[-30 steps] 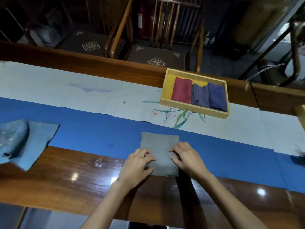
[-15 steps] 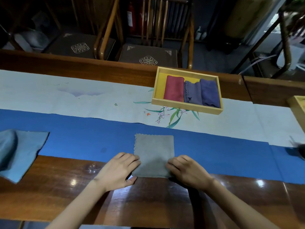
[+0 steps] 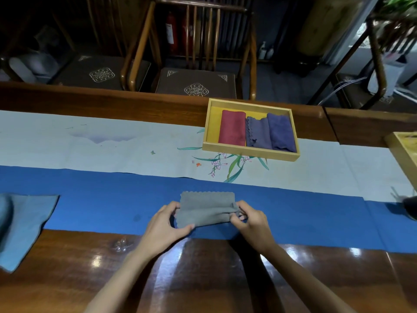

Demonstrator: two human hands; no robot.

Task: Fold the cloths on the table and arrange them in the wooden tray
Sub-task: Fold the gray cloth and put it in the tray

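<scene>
A grey cloth (image 3: 206, 206); light-blue cloth (image 3: 29, 222) at nine o'clock; red cloth (image 3: 232, 128) and two purple cloths (image 3: 281, 132) in yellow-floored tray (image 3: 248, 151); blue runner (image 3: 112, 195).

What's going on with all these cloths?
A person is folding a grey cloth on the blue runner; the left hand and right hand each pinch one end. A red cloth and two purple cloths lie folded in the wooden tray. A light blue cloth lies loose at the left.

3 cloths (image 3: 257, 134) in tray (image 3: 248, 150) — behind, right of near cloth (image 3: 206, 211)
</scene>
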